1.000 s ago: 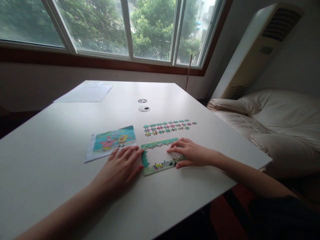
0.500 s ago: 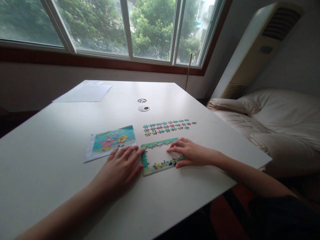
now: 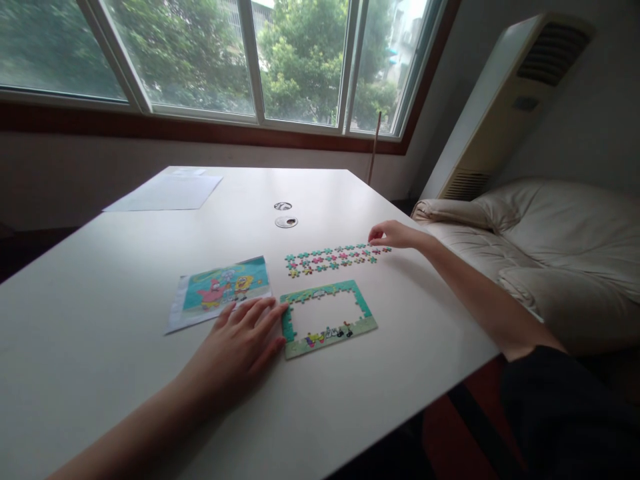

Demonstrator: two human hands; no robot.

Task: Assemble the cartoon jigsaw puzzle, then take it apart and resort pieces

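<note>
On the white table [image 3: 125,293] lies a jigsaw puzzle frame [image 3: 330,341] with a teal and green cartoon border and an open middle. My left hand [image 3: 245,333] rests flat at its left edge, fingers spread, fingertips touching the frame. Beyond the frame, loose puzzle pieces [image 3: 319,261] are laid out in three rows. My right hand [image 3: 393,235] is at the right end of the far row, its fingers pinched on a puzzle piece they mostly cover. A cartoon picture sheet [image 3: 225,285] lies left of the frame, partly beside my left fingers.
White paper [image 3: 165,191] lies at the far left of the table. Two round grommets [image 3: 287,222] are set into the tabletop. A cream sofa [image 3: 565,253] and a tall air conditioner [image 3: 510,107] stand to the right, and windows [image 3: 300,60] line the far wall.
My right hand has lifted off the right side of the puzzle frame and moved away from me to the far row of pieces, closing its fingers there. My left hand stays in place.
</note>
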